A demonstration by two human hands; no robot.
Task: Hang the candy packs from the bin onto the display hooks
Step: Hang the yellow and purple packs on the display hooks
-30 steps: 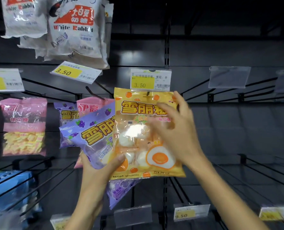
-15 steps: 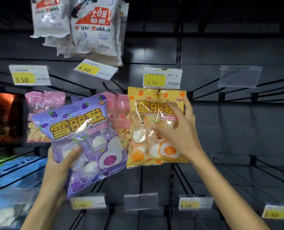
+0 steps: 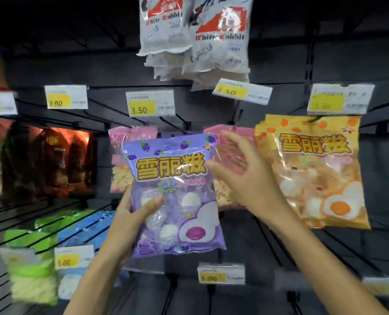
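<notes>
Plastic, light and slippery by the look of it, the purple pack point(image 3: 175, 196) sits upright before the hooks, pinched low by the left hand point(image 3: 129, 220), while the right hand point(image 3: 248, 178) hovers spread beside its top edge, the better hold.

**Purple pack held up before the hooks**

The left hand point(image 3: 129, 220) grips a purple candy pack point(image 3: 174, 196) at its lower left, thumb across the front. The right hand point(image 3: 245, 178) is spread with fingers apart just beside the pack's upper right edge. An orange candy pack point(image 3: 314, 171) hangs on a hook to the right, White Rabbit bags point(image 3: 195, 39) above.
</notes>
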